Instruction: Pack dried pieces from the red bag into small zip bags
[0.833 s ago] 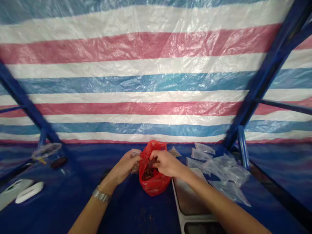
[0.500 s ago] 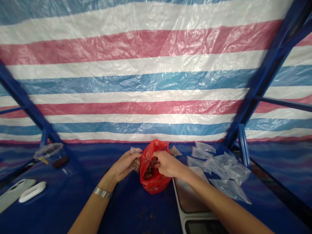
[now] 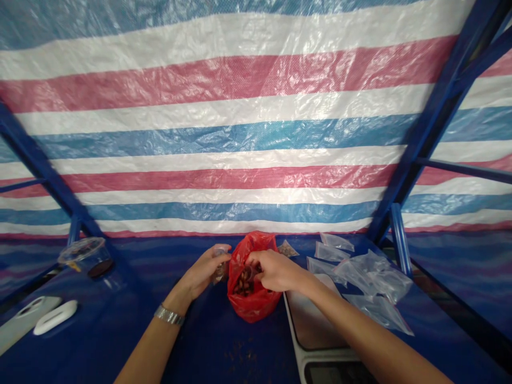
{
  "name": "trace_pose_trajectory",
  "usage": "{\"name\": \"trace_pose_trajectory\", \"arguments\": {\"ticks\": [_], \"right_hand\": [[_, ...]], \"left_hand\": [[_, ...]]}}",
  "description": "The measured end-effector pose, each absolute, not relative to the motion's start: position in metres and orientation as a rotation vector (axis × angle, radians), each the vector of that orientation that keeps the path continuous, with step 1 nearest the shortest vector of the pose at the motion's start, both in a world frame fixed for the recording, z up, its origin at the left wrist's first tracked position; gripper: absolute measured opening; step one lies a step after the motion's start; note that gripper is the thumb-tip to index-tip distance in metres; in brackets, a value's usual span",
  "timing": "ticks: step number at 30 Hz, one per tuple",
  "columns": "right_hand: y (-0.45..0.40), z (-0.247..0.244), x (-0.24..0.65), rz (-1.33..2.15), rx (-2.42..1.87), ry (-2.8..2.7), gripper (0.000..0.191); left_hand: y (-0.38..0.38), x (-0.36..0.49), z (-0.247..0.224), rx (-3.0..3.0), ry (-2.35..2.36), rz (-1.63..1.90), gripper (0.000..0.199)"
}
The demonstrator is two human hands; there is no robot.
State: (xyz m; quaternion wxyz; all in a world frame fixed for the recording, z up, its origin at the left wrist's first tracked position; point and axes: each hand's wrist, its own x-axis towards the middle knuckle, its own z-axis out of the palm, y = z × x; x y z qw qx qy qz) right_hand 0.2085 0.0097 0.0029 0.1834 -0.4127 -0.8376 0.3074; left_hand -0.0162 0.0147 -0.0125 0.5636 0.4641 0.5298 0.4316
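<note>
A red plastic bag (image 3: 255, 309) stands open on the blue table, with brown pieces (image 3: 243, 282) inside. My right hand (image 3: 274, 269) reaches into its mouth from the right, fingers curled around something dark that I cannot make out. Left of the bag, my left hand (image 3: 204, 271) holds a small clear bag (image 3: 220, 272) with brownish contents between thumb and fingers. Behind my right hand lies another small filled bag (image 3: 287, 249). A scale (image 3: 314, 320) sits under my right forearm.
Several clear zip bags (image 3: 366, 274) lie at the right. A plastic tub (image 3: 86, 256), a phone (image 3: 26, 320) and a white case (image 3: 55, 317) are at the left. Blue frame bars (image 3: 424, 128) and a striped sheet (image 3: 240, 160) stand behind.
The red bag's mouth has opened a little wider, showing more brown pieces. My right hand has shifted slightly left within it. The clear bag in my left hand has tilted slightly.
</note>
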Motion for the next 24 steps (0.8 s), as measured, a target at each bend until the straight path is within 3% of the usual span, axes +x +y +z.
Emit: {"name": "trace_pose_trajectory", "arguments": {"ticks": [8, 13, 16, 21, 24], "right_hand": [[0.026, 0.020, 0.235, 1.151, -0.938, -2.176, 0.023], [0.019, 0.045, 0.240, 1.200, -0.749, -2.043, 0.019], [0.011, 0.049, 0.231, 1.055, -0.752, -2.071, 0.022], [0.003, 0.046, 0.216, 0.467, -0.850, -2.244, 0.038], [0.001, 0.046, 0.213, 0.355, -0.850, -2.284, 0.038]], "left_hand": [[0.015, -0.012, -0.003, 1.480, 1.312, 1.288, 0.039], [0.005, 0.000, -0.003, 1.743, 1.230, 1.228, 0.034], [-0.001, 0.008, -0.005, 1.792, 1.184, 1.187, 0.035], [-0.006, 0.017, -0.007, 1.745, 1.143, 1.236, 0.042], [-0.006, 0.018, -0.006, 1.651, 1.148, 1.261, 0.042]]}}
